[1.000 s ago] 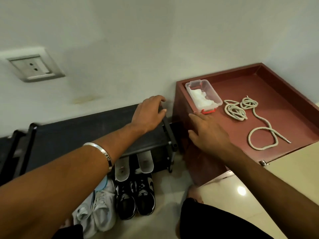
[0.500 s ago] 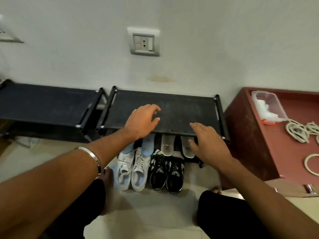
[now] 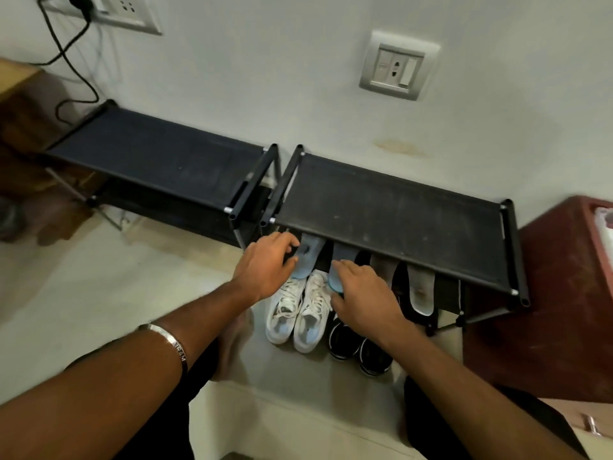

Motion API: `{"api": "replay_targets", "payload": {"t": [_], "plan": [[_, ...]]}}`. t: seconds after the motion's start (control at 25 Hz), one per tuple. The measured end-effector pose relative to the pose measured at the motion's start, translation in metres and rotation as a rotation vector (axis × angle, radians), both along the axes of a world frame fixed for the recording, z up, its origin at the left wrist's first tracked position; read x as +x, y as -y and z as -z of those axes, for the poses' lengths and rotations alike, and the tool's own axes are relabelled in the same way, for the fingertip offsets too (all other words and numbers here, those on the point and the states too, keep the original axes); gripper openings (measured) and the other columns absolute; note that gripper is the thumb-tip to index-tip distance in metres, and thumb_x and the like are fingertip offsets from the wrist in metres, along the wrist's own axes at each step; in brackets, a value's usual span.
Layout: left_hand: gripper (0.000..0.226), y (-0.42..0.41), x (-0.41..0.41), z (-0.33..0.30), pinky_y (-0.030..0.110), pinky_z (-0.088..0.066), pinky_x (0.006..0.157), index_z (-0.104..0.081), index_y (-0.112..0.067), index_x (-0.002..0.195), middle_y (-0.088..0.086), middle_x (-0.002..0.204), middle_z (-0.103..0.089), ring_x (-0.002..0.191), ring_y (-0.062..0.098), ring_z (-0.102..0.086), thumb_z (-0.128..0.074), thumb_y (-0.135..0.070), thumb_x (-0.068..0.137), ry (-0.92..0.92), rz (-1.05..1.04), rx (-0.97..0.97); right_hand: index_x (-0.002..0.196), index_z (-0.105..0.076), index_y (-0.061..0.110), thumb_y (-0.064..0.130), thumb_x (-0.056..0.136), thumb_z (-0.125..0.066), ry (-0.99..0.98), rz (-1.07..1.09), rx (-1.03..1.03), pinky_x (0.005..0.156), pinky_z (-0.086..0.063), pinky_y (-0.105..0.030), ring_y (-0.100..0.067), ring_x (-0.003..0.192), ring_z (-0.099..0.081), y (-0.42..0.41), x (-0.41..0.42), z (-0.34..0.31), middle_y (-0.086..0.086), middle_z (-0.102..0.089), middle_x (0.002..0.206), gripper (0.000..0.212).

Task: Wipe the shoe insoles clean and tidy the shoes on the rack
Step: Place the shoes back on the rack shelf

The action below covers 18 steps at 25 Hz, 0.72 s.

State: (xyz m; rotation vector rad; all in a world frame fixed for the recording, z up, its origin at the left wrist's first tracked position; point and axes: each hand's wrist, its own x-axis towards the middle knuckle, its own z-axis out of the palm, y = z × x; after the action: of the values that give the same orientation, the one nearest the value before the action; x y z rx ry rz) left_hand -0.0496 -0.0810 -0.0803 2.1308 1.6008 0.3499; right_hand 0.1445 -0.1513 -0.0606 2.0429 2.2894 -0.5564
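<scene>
We saw two pale blue foam insoles leaning under the black fabric-topped metal shoe rack, above the white lace-up sneakers on the floor. The left hand curled its grip round one insole; the right hand lay on the other, though whether its fingers had closed we could not tell. We judged a careless pull could topple the grey insoles leaning beside them

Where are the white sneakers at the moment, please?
In the head view, the white sneakers stand on the floor, centre frame, before the right-hand rack, left of the black sneakers.
</scene>
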Motion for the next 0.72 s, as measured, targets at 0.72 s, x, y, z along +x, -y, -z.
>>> {"api": "replay_targets", "payload": {"t": [0.72], "plan": [[0.029,0.019,-0.021,0.185,0.042,-0.031,0.101,-0.056,-0.030,0.123,-0.006,0.119,-0.066,0.107,0.017,-0.063,-0.052,-0.037,0.095,-0.353,-0.038,-0.275,0.130,-0.049,0.010,0.017,0.087,-0.051,0.005,-0.010,-0.430,0.089,-0.048,-0.037,-0.035,0.113,-0.053,-0.012,-0.050,0.186,-0.014,-0.055,0.129,0.044]]}}
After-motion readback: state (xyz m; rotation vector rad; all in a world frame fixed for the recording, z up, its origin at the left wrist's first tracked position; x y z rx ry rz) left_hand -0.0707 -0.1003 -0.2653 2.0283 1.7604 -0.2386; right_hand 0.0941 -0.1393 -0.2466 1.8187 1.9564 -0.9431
